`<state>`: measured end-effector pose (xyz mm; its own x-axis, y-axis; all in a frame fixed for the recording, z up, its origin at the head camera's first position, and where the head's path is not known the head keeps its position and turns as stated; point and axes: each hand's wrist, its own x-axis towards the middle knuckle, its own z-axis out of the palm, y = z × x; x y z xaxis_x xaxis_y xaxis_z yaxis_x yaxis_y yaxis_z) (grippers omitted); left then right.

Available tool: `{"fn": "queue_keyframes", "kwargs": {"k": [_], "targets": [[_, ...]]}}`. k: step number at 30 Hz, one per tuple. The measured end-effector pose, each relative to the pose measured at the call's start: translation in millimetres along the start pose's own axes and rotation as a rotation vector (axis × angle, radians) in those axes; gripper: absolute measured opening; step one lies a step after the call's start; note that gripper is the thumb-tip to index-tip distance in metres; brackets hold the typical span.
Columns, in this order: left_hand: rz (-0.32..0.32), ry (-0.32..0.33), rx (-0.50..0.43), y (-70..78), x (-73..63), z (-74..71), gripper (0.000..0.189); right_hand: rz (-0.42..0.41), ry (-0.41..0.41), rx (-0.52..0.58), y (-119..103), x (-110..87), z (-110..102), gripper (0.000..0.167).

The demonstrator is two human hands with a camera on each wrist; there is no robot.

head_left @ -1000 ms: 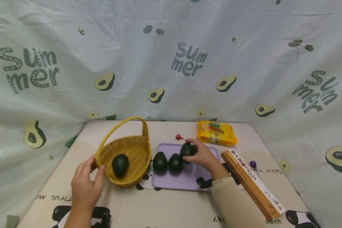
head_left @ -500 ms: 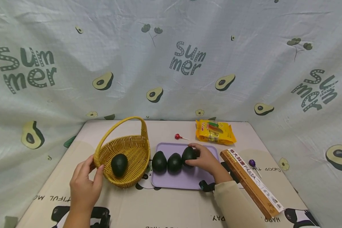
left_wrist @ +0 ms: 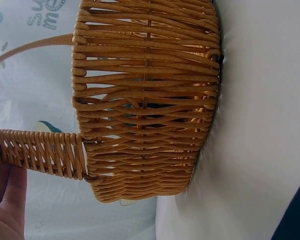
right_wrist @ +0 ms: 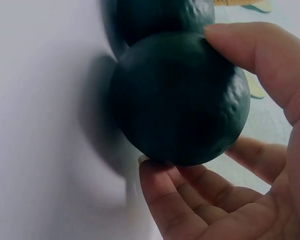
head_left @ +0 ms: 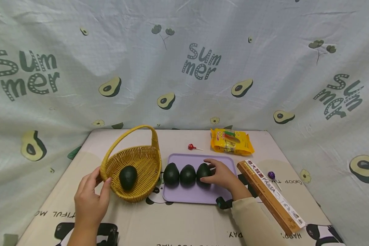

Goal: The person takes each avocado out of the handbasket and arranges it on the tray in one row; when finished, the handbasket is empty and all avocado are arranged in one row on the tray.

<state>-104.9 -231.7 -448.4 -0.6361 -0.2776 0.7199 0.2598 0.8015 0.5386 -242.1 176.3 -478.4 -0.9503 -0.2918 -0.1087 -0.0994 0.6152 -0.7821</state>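
Observation:
A yellow wicker basket with a tall arched handle stands on the left of the table, one dark green avocado inside it. My left hand grips the near left foot of the basket's handle between thumb and fingers. On the lilac tray, three avocados sit in a row. The left avocado and middle avocado stand side by side. The right avocado is held by the thumb and fingertips of my right hand, close beside the middle one.
A yellow snack packet lies behind the tray, with a red lollipop to its left. Right of the tray, a long pasta box lies slanted, and a purple lollipop is beyond it. Printed cloth walls the table's back and sides.
My right hand has brought its avocado down and toward the tray's front, into line with the other two. The left hand keeps its hold on the basket handle.

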Motion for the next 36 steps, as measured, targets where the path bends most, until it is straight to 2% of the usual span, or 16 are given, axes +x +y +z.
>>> {"fn": "queue_keyframes", "kwargs": {"k": [7, 12, 20, 28, 36], "targets": [[-0.004, 0.001, 0.0, 0.8, -0.1, 0.2, 0.053, 0.006, -0.007, -0.015, -2, -1.5, -3, 0.076], [0.006, 0.008, 0.0, -0.7, 0.2, 0.4, 0.051, 0.01, -0.048, -0.019, -3, -1.4, -4, 0.079], [0.016, 0.008, -0.001, -2.5, -1.3, 1.9, 0.053, 0.019, -0.042, -0.023, 1, -4.7, -6, 0.078], [0.013, 0.007, -0.003, -1.7, 0.0, 1.1, 0.053, -0.018, 0.027, -0.051, -7, -7.4, -14, 0.067], [0.011, 0.008, 0.002, -0.5, -0.4, 0.5, 0.052, -0.052, 0.106, 0.031, -15, -8.0, -15, 0.058]]}}
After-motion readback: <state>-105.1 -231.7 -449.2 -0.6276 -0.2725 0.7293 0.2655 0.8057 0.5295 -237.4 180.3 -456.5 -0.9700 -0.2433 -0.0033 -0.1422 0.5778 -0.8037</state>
